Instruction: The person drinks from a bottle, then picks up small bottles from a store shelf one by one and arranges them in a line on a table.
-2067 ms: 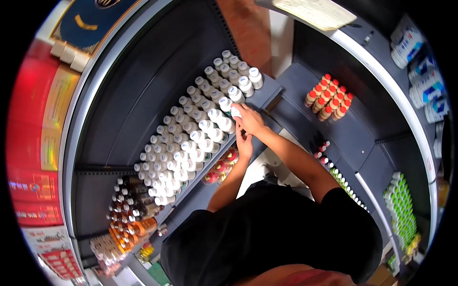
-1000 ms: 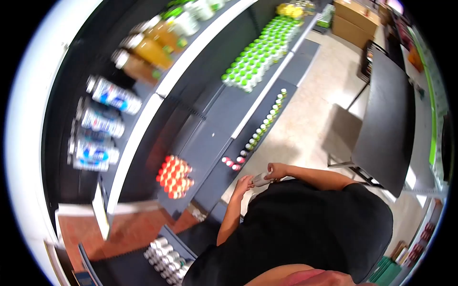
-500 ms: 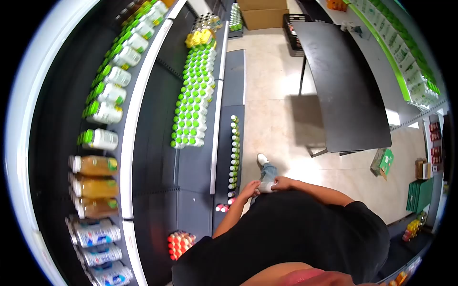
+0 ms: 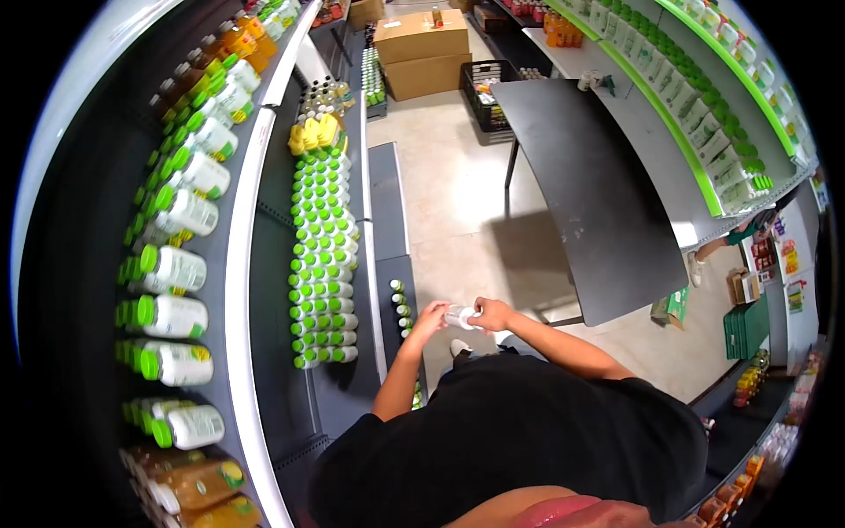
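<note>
A small clear-and-white bottle (image 4: pixel 459 317) lies sideways between my two hands, in front of my body. My left hand (image 4: pixel 430 319) is closed around its left end. At the other end, my right hand (image 4: pixel 494 315) grips it with thumb and fingers. The label and exact kind of the bottle are too small to read. To the left of my hands, a row of green-capped bottles (image 4: pixel 401 310) stands on the low shelf.
Green-capped white bottles (image 4: pixel 324 264) fill part of the left shelf, below an upper shelf of white bottles (image 4: pixel 180 317). A dark table (image 4: pixel 607 194) stands ahead right. Beyond are a black crate (image 4: pixel 493 114) and cardboard boxes (image 4: pixel 422 48). Another person's leg (image 4: pixel 704 251) shows at right.
My view has shifted forward along the aisle and tilted up. Both hands have risen with the bottle, which shows more plainly between them now. Another person has come into view at right.
</note>
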The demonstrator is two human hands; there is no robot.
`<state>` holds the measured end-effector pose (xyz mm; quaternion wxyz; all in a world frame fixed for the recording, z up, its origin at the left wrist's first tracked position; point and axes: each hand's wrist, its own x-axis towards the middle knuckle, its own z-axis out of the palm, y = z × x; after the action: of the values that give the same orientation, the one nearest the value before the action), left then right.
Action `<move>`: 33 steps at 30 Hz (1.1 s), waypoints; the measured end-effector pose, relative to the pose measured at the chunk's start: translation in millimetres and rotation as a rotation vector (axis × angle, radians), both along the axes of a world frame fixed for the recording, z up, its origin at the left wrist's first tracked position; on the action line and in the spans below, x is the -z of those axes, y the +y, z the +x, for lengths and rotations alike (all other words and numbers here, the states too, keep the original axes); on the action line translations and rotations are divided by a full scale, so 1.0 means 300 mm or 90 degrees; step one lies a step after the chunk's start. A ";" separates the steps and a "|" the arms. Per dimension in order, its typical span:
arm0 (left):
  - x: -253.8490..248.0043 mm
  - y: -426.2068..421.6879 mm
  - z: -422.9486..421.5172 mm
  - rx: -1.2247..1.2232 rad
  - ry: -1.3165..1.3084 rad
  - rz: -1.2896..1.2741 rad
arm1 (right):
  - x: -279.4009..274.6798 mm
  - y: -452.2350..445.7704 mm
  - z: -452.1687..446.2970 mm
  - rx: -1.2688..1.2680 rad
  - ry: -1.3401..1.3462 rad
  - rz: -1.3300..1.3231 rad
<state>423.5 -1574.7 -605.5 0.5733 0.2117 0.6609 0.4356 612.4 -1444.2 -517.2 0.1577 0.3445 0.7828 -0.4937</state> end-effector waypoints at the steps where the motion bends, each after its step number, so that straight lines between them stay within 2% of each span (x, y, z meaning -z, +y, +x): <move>1: 0.009 0.030 -0.034 0.014 -0.020 -0.026 | -0.031 0.008 -0.010 0.025 0.000 -0.023; 3: 0.039 0.086 -0.066 0.061 -0.057 -0.032 | -0.028 0.039 -0.022 0.058 0.011 -0.065; 6: -0.015 0.188 -0.082 0.134 -0.094 -0.075 | 0.108 0.136 0.005 0.176 0.064 -0.212; 10: 0.030 0.366 -0.120 0.260 -0.098 -0.070 | 0.128 0.325 -0.015 0.299 0.083 -0.255; 13: 0.010 0.516 -0.160 0.257 -0.071 -0.063 | 0.167 0.466 -0.082 0.345 0.123 -0.244; 16: -0.032 0.685 -0.255 0.240 -0.014 -0.030 | 0.144 0.622 -0.185 0.266 0.132 -0.260; 18: -0.061 0.780 -0.330 0.233 0.065 0.003 | 0.181 0.735 -0.284 0.071 0.203 -0.129; 20: -0.048 0.886 -0.438 0.191 0.040 0.011 | 0.092 0.841 -0.384 0.040 0.176 -0.221; 21: -0.058 0.932 -0.489 0.193 0.059 0.005 | 0.135 0.885 -0.436 0.028 0.211 -0.238; 24: -0.083 1.112 -0.648 0.208 0.117 -0.020 | 0.149 1.034 -0.557 0.076 0.165 -0.293; 28: -0.041 1.254 -0.724 0.200 0.207 -0.003 | 0.243 1.154 -0.694 0.222 0.228 -0.269; 29: -0.025 1.294 -0.742 0.211 0.202 -0.011 | 0.263 1.182 -0.713 0.243 0.252 -0.280; 33: 0.020 1.432 -0.806 0.270 0.139 -0.056 | 0.231 1.280 -0.760 0.295 0.175 -0.319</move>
<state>181.7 -1145.2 -611.6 0.5859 0.3664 0.6780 0.2504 384.5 -1060.2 -586.5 0.0145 0.3937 0.5529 -0.7342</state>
